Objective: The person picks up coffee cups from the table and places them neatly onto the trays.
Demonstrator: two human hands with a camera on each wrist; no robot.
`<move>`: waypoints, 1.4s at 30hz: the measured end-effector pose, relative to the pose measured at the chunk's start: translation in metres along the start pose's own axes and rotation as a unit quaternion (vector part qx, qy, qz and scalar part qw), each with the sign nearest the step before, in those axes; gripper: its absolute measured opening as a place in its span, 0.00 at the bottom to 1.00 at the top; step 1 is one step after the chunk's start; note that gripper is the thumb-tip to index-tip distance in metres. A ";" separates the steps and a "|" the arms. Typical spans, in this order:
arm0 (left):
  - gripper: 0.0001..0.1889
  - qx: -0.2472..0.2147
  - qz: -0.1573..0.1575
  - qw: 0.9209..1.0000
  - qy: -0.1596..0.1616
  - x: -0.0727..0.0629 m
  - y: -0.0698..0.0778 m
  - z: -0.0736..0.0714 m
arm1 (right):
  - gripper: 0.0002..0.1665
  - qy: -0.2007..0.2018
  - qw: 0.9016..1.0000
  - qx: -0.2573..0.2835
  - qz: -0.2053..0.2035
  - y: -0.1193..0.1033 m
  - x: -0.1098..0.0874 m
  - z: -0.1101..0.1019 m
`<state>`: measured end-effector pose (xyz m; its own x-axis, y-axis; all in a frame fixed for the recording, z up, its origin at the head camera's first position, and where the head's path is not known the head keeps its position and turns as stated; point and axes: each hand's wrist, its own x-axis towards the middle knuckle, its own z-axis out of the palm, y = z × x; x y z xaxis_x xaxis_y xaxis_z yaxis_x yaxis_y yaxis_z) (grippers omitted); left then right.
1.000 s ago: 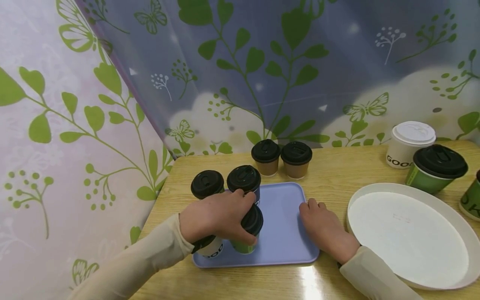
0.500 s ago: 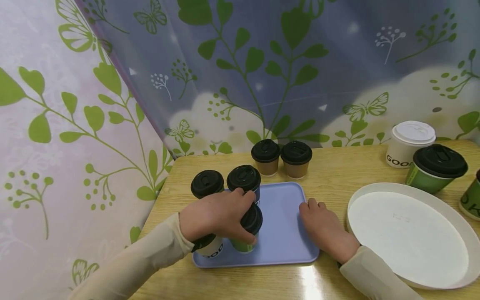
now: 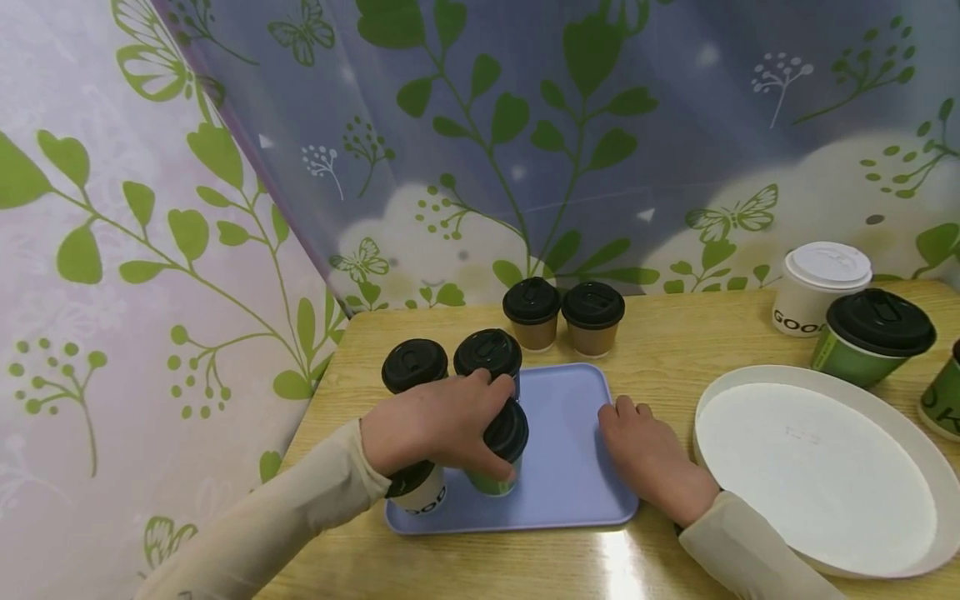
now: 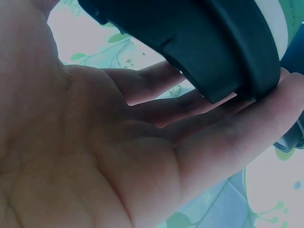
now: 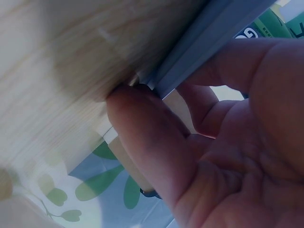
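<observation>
My left hand (image 3: 442, 425) grips a green paper cup (image 3: 495, 481) by its sides, thumb in front and fingers behind, over the purple-blue tray (image 3: 570, 450). In the left wrist view the cup's black lid (image 4: 204, 47) lies between palm and fingers. A white cup (image 3: 420, 493) with a black lid stands at the left, partly under that hand. Behind are a dark blue cup (image 3: 487, 354) and another black-lidded cup (image 3: 415, 365). My right hand (image 3: 648, 458) pinches the tray's right edge; the right wrist view shows thumb and fingers on either side of the rim (image 5: 209, 42).
Two small brown cups (image 3: 536, 329) with black lids stand behind the tray. To the right lies a large round white tray (image 3: 817, 475). Beyond it are a white-lidded cup (image 3: 813, 292), a large green cup (image 3: 862, 358) and another green cup (image 3: 943, 400) at the view's edge.
The green cup in my left hand has shifted slightly away from me, toward the dark blue cup. My right hand and the tray have stayed in place.
</observation>
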<state>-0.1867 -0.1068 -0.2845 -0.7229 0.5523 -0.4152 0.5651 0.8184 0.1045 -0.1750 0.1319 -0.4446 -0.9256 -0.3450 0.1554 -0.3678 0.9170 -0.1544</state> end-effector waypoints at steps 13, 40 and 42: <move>0.44 -0.005 -0.012 1.000 -0.006 0.002 -0.002 0.000 | 0.03 -0.004 1.000 -0.002 0.002 0.001 0.000 0.001; 0.46 -0.005 -0.018 1.000 -0.013 0.000 -0.005 0.002 | 0.04 0.015 1.000 -0.002 0.002 0.000 -0.001 0.001; 0.46 -0.003 -0.017 1.000 -0.013 0.000 -0.004 0.003 | 0.04 0.014 1.000 -0.001 0.003 -0.001 -0.001 0.000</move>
<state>-0.1881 -0.1109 -0.2876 -0.7314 0.5190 -0.4423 0.5371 0.8381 0.0953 -0.1739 0.1315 -0.4450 -0.9247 -0.3340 0.1825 -0.3622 0.9195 -0.1526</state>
